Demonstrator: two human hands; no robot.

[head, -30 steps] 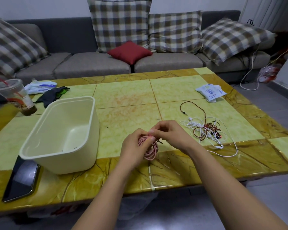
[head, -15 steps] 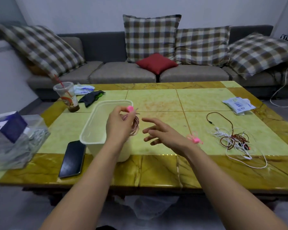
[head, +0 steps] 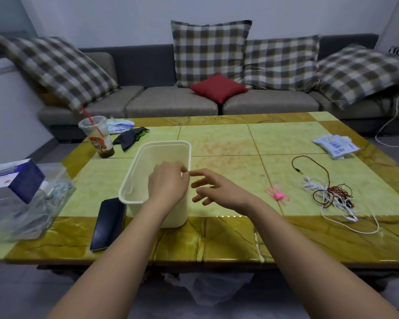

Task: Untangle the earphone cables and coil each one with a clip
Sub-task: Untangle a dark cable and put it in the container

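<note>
Left hand (head: 168, 183) curls over the bin (head: 175, 215), its grip hidden; right hand (head: 219, 191) spread, empty.

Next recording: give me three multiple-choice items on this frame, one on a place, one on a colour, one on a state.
1. Where does the phone lie?
A. on the sofa
B. on the table, by the bin's left side
C. inside the bin

2. What colour are the loose clips?
A. blue
B. pink
C. green

3. How is the right hand?
A. gripping a cable
B. pressing the phone
C. fingers spread, holding nothing

Key: 1 B, it lies flat by the bin's left wall; 2 B, they show pink on the green tile; 3 C, nothing sits between its fingers.
</note>
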